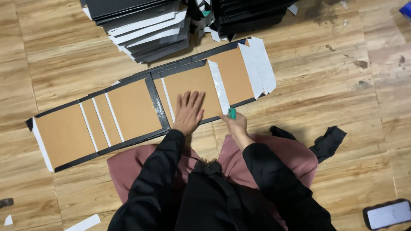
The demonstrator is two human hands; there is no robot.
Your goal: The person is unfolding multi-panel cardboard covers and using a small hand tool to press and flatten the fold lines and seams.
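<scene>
card panel: brown cardboard panel [190, 87] w/ black edging, lies flat on wooden floor [68, 64], part of a long row of joined panels running diagonally, lower-left to upper-right.
left hand: left hand [188, 112] flat on the panel, fingers [191, 99] spread open & straight, palm down, gripping nothing.
right hand: right hand [235, 125] at the panel's near edge, just R of left hand; fingers curled shut round a small green tool [231, 113], tip touching the black edge by a white strip [219, 87].
next panels: more brown panels to L [132, 109] & R [233, 75], white strips between, white flaps [261, 64] at far R end.
stacks: piles of black/white boards [147, 28] beyond the row, touching its far edge or nearly, can't tell.
near body: black cloth [327, 141] on floor to R; phone [387, 214] bottom R corner, well apart; white scrap [83, 223] bottom L.
</scene>
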